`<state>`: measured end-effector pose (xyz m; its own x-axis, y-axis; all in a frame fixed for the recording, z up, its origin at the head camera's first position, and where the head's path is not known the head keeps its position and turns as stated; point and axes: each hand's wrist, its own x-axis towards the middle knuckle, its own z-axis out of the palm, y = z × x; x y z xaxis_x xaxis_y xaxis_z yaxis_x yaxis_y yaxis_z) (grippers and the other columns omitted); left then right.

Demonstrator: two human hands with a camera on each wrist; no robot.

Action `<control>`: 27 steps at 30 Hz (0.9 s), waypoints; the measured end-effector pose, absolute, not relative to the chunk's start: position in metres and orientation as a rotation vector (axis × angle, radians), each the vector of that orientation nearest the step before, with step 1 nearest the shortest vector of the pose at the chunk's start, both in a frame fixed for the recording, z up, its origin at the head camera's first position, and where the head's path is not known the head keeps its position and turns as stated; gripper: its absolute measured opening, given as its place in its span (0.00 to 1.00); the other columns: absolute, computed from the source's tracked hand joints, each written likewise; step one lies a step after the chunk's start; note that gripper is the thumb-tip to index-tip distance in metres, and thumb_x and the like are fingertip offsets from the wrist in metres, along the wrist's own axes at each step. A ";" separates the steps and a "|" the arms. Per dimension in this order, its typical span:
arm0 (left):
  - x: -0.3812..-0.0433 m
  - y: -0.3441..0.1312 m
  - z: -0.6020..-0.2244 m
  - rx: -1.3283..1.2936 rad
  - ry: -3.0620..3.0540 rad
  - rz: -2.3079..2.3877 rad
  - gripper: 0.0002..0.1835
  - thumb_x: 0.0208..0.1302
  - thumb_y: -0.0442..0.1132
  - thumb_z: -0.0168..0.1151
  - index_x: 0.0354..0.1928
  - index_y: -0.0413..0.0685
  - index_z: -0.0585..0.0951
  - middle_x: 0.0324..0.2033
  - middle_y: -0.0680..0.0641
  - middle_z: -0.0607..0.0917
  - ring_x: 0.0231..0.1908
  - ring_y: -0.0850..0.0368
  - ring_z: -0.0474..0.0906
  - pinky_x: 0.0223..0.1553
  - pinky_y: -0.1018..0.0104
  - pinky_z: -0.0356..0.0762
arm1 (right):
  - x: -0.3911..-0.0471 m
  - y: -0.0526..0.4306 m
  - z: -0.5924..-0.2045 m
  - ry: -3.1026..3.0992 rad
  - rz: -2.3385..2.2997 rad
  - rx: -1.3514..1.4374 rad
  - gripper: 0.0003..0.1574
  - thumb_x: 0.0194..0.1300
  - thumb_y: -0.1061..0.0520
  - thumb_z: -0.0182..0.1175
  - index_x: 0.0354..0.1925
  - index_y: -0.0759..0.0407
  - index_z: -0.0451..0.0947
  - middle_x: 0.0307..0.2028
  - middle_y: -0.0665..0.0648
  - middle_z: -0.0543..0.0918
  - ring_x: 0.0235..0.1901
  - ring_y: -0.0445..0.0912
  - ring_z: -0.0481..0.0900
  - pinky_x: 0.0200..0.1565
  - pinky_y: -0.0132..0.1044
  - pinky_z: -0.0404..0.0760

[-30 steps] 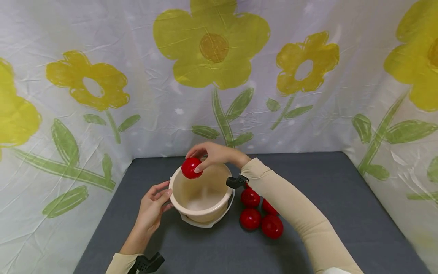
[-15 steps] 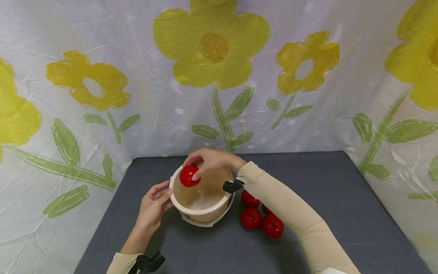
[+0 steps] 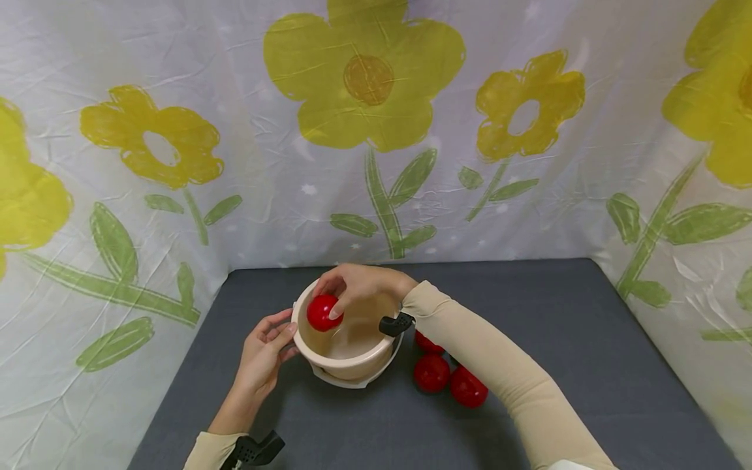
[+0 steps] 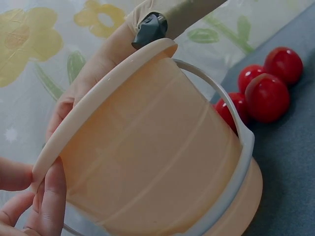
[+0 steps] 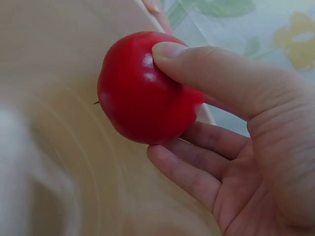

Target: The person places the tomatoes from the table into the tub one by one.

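Right hand (image 3: 358, 287) has lowered the tomato (image 3: 322, 312) into the bucket (image 3: 346, 359)

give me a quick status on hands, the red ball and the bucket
Right hand holds red ball inside bucket mouth. Left hand fingers grip the bucket rim. Loose red balls beside the bucket, nothing blocking.
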<state>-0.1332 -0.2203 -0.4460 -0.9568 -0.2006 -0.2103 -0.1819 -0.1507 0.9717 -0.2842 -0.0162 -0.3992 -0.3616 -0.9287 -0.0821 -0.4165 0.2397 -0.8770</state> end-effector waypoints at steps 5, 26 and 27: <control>-0.134 -0.221 -0.448 0.449 -2.046 -2.324 0.22 0.68 0.31 0.61 0.62 0.42 0.70 0.33 0.60 0.86 0.32 0.65 0.84 0.34 0.70 0.85 | -0.282 -0.018 -0.405 1.894 -1.047 -1.211 0.26 0.59 0.61 0.68 0.56 0.55 0.76 0.55 0.53 0.82 0.54 0.44 0.79 0.56 0.33 0.81; -0.134 -0.222 -0.448 0.456 -2.041 -2.348 0.23 0.68 0.30 0.60 0.63 0.43 0.70 0.33 0.60 0.85 0.33 0.64 0.83 0.35 0.70 0.84 | -0.282 -0.029 -0.422 1.869 -0.996 -1.243 0.24 0.59 0.64 0.69 0.54 0.61 0.76 0.54 0.58 0.84 0.54 0.46 0.82 0.57 0.33 0.81; -0.134 -0.222 -0.448 0.454 -2.041 -2.349 0.23 0.68 0.30 0.60 0.63 0.43 0.69 0.33 0.60 0.85 0.33 0.64 0.83 0.35 0.70 0.84 | -0.281 -0.029 -0.422 1.877 -0.988 -1.237 0.24 0.59 0.64 0.69 0.54 0.61 0.76 0.53 0.58 0.84 0.54 0.46 0.82 0.56 0.33 0.81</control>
<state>-0.1341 -0.2217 -0.4478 -0.9582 -0.1851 -0.2180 -0.1900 -0.1574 0.9691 -0.2814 -0.0287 -0.4218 -0.3231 -0.9381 -0.1248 -0.4281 0.2625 -0.8648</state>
